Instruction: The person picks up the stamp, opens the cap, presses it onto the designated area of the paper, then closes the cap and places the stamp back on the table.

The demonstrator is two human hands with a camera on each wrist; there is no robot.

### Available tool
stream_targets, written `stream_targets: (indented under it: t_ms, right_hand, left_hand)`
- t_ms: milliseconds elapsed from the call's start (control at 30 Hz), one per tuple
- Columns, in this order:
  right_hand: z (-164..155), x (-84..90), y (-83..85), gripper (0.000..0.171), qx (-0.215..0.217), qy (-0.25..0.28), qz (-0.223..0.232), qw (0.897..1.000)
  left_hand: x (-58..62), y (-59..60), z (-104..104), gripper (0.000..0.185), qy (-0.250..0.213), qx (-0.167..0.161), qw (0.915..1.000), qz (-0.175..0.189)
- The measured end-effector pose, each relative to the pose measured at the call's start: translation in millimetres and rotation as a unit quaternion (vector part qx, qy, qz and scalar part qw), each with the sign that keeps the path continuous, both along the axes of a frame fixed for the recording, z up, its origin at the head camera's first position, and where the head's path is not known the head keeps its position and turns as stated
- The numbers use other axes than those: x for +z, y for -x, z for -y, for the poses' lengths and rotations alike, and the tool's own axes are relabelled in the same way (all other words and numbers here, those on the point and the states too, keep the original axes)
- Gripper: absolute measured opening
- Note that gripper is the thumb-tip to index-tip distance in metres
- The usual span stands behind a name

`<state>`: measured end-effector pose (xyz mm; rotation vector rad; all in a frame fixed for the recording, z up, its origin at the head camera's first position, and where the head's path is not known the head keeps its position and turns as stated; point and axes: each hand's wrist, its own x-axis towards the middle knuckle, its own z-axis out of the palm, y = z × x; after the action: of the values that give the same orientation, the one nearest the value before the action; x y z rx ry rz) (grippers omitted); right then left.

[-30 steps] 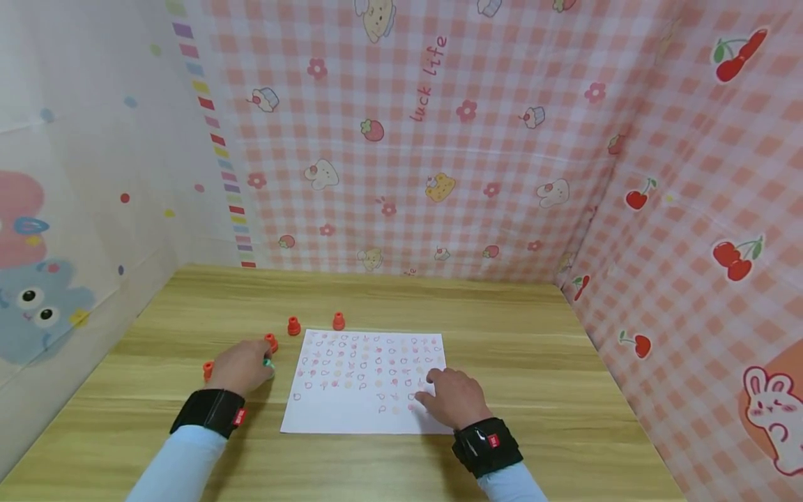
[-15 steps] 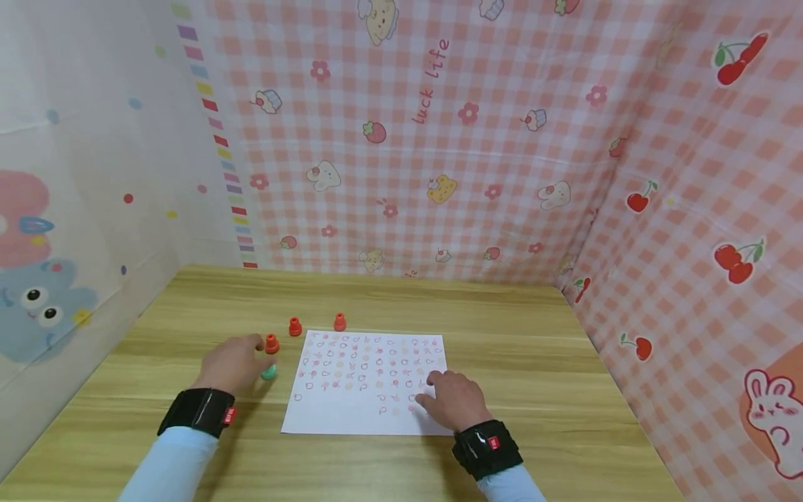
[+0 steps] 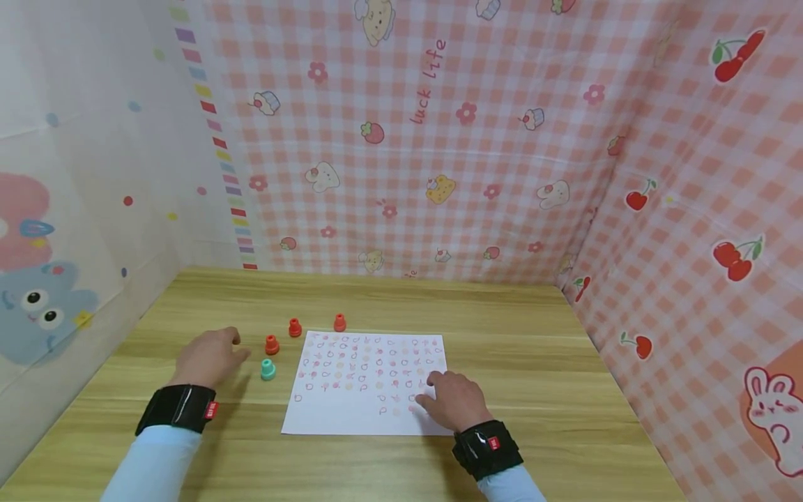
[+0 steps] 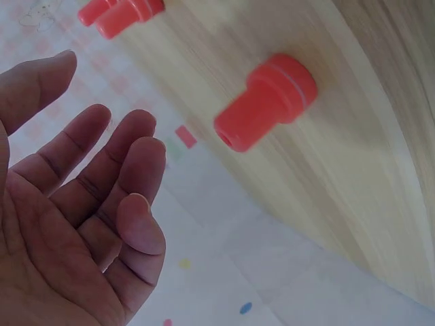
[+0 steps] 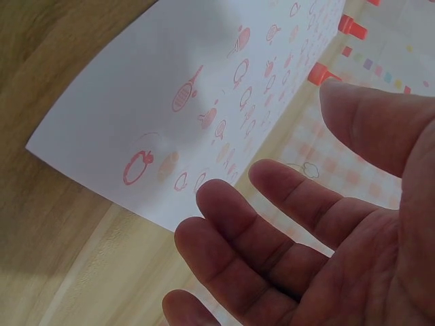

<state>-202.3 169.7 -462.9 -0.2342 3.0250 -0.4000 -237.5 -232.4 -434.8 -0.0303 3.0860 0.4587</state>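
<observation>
My left hand [image 3: 210,357] hangs empty, fingers relaxed and spread (the wrist view shows a bare palm). Taking the stamped paper [image 3: 370,383] as landmark, this hand sits well off its left edge. The teal stamp [image 3: 268,369] stands upright between hand and paper, just to the hand's right, with a red stamp [image 3: 272,344] beyond it. My right hand [image 3: 453,399] rests loosely on the paper's near right corner, farther from both stamps.

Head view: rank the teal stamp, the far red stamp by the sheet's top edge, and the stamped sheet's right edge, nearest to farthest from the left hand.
From the left hand:
1. Teal stamp, just right of it.
2. Far red stamp, at the sheet's top-left corner.
3. Right edge of the stamped sheet, by the right hand.
</observation>
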Motion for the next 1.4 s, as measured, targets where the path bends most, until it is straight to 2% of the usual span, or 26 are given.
stream_targets:
  t_ms: [267, 467, 700, 900, 1100, 1400]
  right_hand:
    - [-1, -1.5, 0.3, 0.038, -0.003, 0.000, -0.001, 1.000]
    - [1, -1.3, 0.5, 0.038, -0.004, 0.003, 0.002, 1.000]
    - [1, -0.5, -0.1, 0.037, -0.003, 0.001, 0.002, 1.000]
    - [0, -2.4, 0.4, 0.036, 0.000, 0.004, -0.001, 1.000]
    - [0, -3.6, -0.1, 0.036, 0.000, 0.003, -0.002, 1.000]
    - [0, -2.9, -1.1, 0.036, -0.001, 0.003, -0.002, 1.000]
  left_hand:
    - [-1.9, -1.6, 14, 0.040, 0.006, 0.001, 0.9999, 0.009]
    - [-7.2, -4.3, 26, 0.043, 0.010, 0.013, 0.9996, 0.021]
    - [-14.4, -7.1, 30, 0.047, 0.008, 0.022, 0.9990, 0.040]
    - [-16.9, -7.8, 31, 0.041, 0.001, 0.024, 0.9982, 0.055]
    - [-23.6, -8.0, 35, 0.024, 0.000, 0.020, 0.9992, 0.035]
    - [-27.7, -9.2, 36, 0.018, -0.004, 0.007, 0.9998, 0.017]
